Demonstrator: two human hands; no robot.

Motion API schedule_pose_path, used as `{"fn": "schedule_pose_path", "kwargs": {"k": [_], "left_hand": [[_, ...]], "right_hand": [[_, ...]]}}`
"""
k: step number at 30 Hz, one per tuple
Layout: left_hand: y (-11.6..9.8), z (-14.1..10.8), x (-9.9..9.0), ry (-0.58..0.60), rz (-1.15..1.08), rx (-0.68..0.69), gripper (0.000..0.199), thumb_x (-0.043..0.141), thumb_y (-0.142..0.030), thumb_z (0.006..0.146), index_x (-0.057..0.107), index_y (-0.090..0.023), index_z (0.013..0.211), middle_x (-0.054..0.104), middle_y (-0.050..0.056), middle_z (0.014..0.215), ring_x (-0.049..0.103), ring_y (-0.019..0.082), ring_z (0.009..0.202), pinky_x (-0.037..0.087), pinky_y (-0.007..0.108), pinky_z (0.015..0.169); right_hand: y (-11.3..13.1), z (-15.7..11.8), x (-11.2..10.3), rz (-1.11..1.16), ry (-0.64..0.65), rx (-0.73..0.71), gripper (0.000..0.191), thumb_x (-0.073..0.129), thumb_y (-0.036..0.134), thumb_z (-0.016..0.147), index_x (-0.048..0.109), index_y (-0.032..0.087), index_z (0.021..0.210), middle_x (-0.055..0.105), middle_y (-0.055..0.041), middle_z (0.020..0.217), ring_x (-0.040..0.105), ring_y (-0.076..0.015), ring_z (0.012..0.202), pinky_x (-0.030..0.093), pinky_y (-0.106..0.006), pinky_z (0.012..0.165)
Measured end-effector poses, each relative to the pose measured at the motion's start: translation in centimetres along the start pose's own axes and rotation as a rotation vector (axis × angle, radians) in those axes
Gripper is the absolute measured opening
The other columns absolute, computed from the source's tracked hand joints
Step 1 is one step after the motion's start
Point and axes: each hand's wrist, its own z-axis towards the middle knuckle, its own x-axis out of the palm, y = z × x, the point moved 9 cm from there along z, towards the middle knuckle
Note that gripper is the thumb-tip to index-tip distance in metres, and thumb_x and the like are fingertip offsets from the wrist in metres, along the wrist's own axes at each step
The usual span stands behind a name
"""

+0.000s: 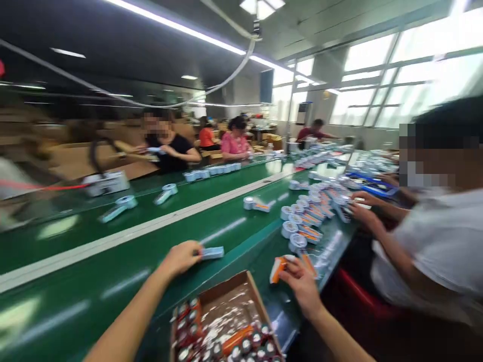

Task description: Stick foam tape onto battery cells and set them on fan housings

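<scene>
Currently gripping pale-blue pc (pixel 213 253) w/ L hand (pixel 184 257), fingers closed on one end, at near side of green belt (pixel 132 251); can't tell if touching it. Also pinching orange-and-white pc (pixel 278 270) w/ R hand (pixel 303 286) above desk (pixel 256 259), near white units (pixel 290 229), w/ open cardboard box (pixel 226 286) between forearms.

Pale-blue piece (pixel 213 252): slim, roughly level, one end hidden in left fingers (pixel 188 248), over green conveyor (pixel 158 251). Orange-and-white piece (pixel 277 270): tilted, pinched in right fingers (pixel 291 275), partly covered, blurred.
</scene>
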Motion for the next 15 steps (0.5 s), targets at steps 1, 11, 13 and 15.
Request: {"fn": "schedule_pose_path", "kwargs": {"k": [1,11,13,15], "left_hand": [[0.6,0.1,0.6,0.052,-0.004,-0.046,0.027,0.064,-0.05,0.081,0.075,-0.026,0.074,0.077,0.003,0.082,0.072,0.019,0.075,0.054,0.026,0.066],[3.9,0.4,6.8,0.187,-0.019,-0.273,0.034,0.06,-0.045,0.101,0.067,-0.016,0.118,0.07,0.009,0.115,0.068,0.021,0.104,0.057,0.045,0.096],[3.8,0.4,7.1,0.178,-0.027,-0.293,0.035,0.061,-0.045,0.101,0.066,-0.016,0.12,0.069,0.009,0.116,0.068,0.021,0.103,0.058,0.044,0.094],[4.0,0.4,7.5,0.173,-0.043,-0.313,0.036,0.061,-0.045,0.101,0.065,-0.017,0.123,0.069,0.009,0.116,0.068,0.021,0.102,0.058,0.044,0.093]], "right_hand": [[0.7,0.6,0.7,-0.031,0.031,-0.001,0.061,0.096,0.043,0.067,0.066,0.022,0.115,0.077,-0.0119,0.114,0.074,-0.0293,0.104,0.06,-0.041,0.093],[-1.8,7.0,22.4,-0.973,0.914,-0.443,0.026,0.059,0.021,0.094,0.06,0.021,0.12,0.077,-0.0053,0.099,0.074,-0.0223,0.093,0.057,-0.033,0.086],[-3.6,7.2,23.2,-1.109,0.991,-0.465,0.027,0.061,0.017,0.092,0.063,0.02,0.119,0.077,-0.0064,0.095,0.074,-0.025,0.089,0.054,-0.033,0.082],[-4.7,6.9,23.3,-1.238,1.074,-0.493,0.03,0.059,0.017,0.093,0.064,0.019,0.123,0.077,-0.0089,0.099,0.073,-0.0267,0.089,0.052,-0.033,0.08]]}}
